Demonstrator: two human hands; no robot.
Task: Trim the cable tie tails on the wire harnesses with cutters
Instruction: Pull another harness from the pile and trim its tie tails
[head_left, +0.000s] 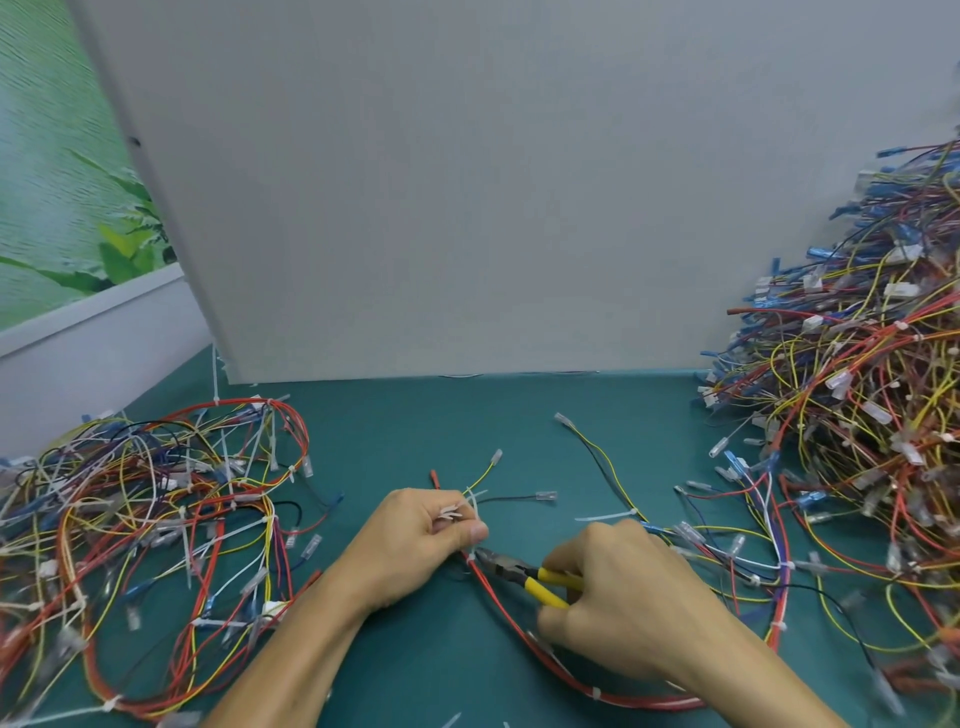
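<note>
Low on the green mat (395, 431), the red wire harness (493, 592) is lying. The left hand (415, 545) is pinching it with white tie tails (451, 514), and the right hand (618, 597) is gripping yellow-handled cutters (519, 571) at its tie. A left pile (156, 519) and a right pile (857, 415) are flanking them.

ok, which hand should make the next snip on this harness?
Right. The right hand grips the yellow-handled cutters, their tip at the cable tie on the harness. The left hand is busy pinching the harness just above it.

yellow cutters (524, 577) (at tie (471, 558)), red harness (497, 597); looped
</note>
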